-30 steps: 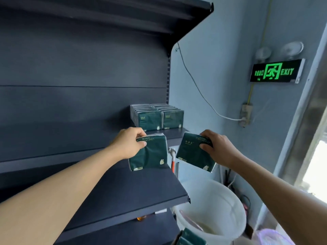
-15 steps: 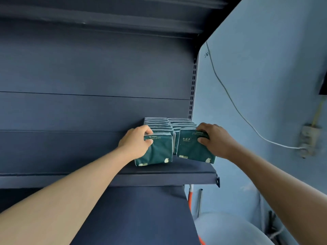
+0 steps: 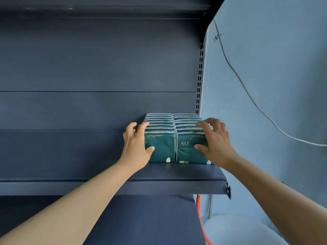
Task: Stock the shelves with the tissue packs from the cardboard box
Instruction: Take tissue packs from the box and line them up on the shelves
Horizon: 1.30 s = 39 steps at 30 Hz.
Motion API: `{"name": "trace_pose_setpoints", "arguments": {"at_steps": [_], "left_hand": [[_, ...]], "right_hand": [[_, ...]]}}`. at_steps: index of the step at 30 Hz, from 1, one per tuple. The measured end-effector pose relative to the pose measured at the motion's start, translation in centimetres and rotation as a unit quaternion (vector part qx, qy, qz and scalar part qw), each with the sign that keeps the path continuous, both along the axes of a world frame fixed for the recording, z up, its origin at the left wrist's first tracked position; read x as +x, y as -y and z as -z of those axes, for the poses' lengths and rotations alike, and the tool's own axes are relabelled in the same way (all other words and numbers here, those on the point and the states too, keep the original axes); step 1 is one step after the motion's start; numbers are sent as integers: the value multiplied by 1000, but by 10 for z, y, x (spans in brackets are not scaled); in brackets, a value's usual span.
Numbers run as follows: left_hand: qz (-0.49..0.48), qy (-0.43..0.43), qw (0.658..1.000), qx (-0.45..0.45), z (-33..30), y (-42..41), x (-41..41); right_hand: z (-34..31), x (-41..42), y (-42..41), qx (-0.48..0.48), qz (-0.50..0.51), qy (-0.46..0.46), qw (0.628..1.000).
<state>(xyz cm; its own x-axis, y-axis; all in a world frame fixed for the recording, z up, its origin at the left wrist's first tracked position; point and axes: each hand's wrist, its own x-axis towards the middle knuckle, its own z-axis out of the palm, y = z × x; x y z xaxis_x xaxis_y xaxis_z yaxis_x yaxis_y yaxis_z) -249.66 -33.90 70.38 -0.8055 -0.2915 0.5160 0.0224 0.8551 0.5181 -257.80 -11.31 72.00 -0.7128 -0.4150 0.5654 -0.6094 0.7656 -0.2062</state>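
Up at the centre of the head view, two rows of green tissue packs [image 3: 160,147] stand on the dark shelf [image 3: 177,175]. Left hand [image 3: 136,145] rests loosely open against the left row's front pack; right hand [image 3: 215,142], fingers spread, touches the right row's front pack [image 3: 187,149].

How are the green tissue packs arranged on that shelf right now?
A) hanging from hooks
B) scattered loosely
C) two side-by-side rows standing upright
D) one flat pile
C: the tissue packs stand upright in two adjoining rows on the shelf, one hand at each front pack.
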Motion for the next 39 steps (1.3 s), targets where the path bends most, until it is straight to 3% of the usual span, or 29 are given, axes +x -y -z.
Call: {"name": "trace_pose_setpoints", "arguments": {"at_steps": [3, 8, 21, 30, 39], "left_hand": [[2, 30, 999, 29, 10, 3, 2], [-21, 38, 999, 4, 9, 0, -1], [-17, 74, 997, 2, 1, -1, 2], [-51, 36, 998, -24, -22, -11, 48], [65, 34, 996, -49, -27, -25, 113]], "right_hand": [[2, -1, -5, -18, 19, 23, 999], [5, -3, -3, -38, 24, 109, 993], [7, 1, -1, -29, 38, 84, 995], [-10, 45, -15, 18, 52, 53, 997], [-22, 144, -10, 15, 63, 79, 995]]}}
